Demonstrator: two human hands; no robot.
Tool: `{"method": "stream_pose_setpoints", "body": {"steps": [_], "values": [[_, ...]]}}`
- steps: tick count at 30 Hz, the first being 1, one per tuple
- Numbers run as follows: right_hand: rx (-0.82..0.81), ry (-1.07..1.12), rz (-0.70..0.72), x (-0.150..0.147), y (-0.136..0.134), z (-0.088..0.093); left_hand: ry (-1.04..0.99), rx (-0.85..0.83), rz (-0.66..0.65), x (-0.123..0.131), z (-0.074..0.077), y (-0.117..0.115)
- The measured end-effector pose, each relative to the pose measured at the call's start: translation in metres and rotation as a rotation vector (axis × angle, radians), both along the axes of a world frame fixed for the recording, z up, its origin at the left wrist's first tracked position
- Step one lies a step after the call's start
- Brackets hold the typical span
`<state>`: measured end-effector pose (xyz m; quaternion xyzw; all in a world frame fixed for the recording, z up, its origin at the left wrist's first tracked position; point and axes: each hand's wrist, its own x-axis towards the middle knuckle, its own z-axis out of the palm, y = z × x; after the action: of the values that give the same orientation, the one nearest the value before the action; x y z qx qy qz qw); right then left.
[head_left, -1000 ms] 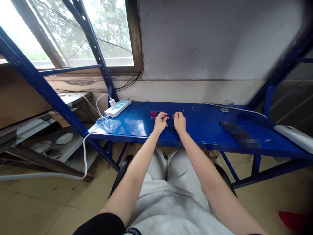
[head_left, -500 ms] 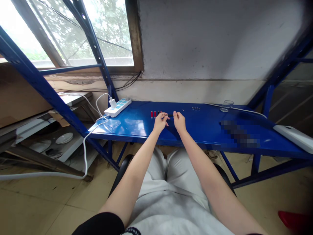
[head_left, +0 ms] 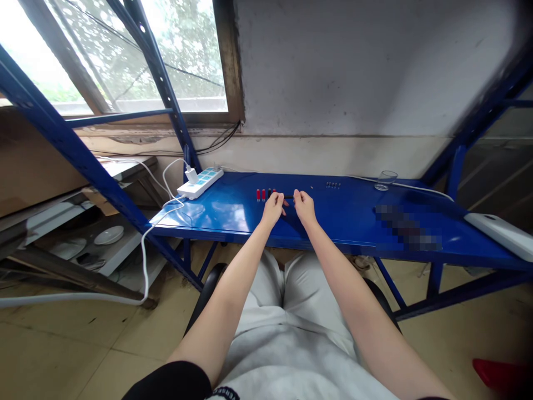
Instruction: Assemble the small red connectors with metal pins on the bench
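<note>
A thin black stick-like piece [head_left: 289, 196] spans the gap between my hands, just above the blue table. One end is pinched by my left hand [head_left: 273, 209], whose fingers are closed. My right hand [head_left: 305, 209] is closed on the other end between thumb and fingertips. What the piece is exactly is too small to tell. Beyond my left hand, small red cylinders [head_left: 264, 195] stand in a row with a black one [head_left: 269, 192] among them; my fingers partly cover the row's right end. Several tiny metallic pieces [head_left: 333, 185] are lined up farther right.
The blue table [head_left: 333, 216] runs along the wall. A white power strip [head_left: 202, 183] with a plugged-in cable lies at its left end. To the right are a clear glass [head_left: 386, 180], a blurred-out dark object [head_left: 408, 229] and a white flat object [head_left: 499, 234]. Blue posts frame both sides.
My left fingers have drawn closer together around the black piece, and less of them is spread. My right hand has shifted very slightly left. The things on the table have stayed put.
</note>
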<state>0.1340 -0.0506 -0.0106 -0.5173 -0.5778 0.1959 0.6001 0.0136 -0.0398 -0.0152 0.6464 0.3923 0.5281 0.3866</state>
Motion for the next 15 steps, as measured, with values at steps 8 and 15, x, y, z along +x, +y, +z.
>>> {"method": "stream_pose_setpoints", "body": {"steps": [8, 15], "values": [[0.013, -0.039, 0.02, -0.0018, -0.0027, 0.0021, -0.031, -0.074, 0.055, 0.0011, 0.0022, -0.0009], [0.027, -0.056, 0.048, -0.002, -0.0027, 0.0007, 0.002, -0.052, 0.086, -0.0006, 0.0031, -0.0014]]}}
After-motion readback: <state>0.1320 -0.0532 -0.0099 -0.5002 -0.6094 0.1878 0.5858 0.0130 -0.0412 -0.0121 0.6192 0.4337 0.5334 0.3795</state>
